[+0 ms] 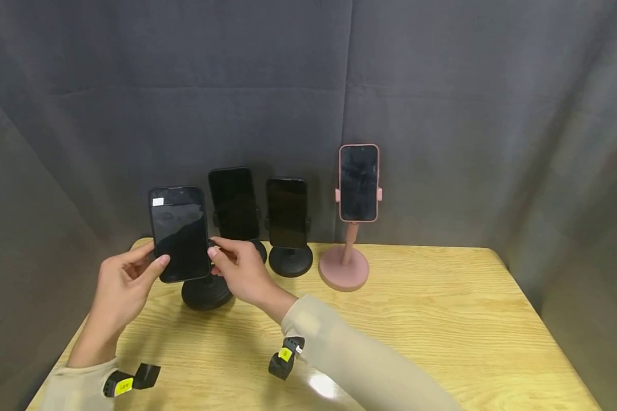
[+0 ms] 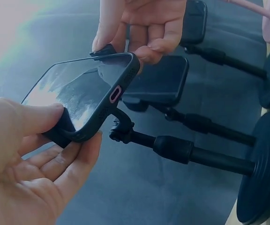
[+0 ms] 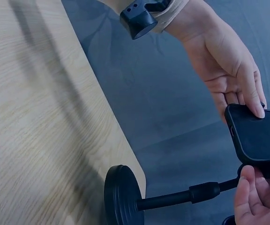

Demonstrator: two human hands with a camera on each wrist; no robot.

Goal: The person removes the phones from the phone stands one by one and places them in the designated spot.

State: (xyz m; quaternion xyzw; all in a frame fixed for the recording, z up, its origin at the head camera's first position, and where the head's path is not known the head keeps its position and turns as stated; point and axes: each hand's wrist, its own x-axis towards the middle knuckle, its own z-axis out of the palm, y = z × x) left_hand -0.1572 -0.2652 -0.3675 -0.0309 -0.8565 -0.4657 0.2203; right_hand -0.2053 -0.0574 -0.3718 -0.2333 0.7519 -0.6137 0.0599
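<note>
Near the worktop's (image 1: 432, 319) far-left corner, left hand (image 1: 120, 282) pinches the smartphone (image 1: 181, 228), right hand (image 1: 243, 271) the stand's (image 1: 205, 295) side clamp (image 2: 103, 50); even pressure should keep it centred!

I note white glare and soft shadows on the pale yellow, wood-grained table (image 1: 442, 297) in the head feed. Both wrist feeds read bluish; the left washes out at upper left, with bright reflections streaking the glossy black rectangular phone (image 2: 86, 84).
</note>
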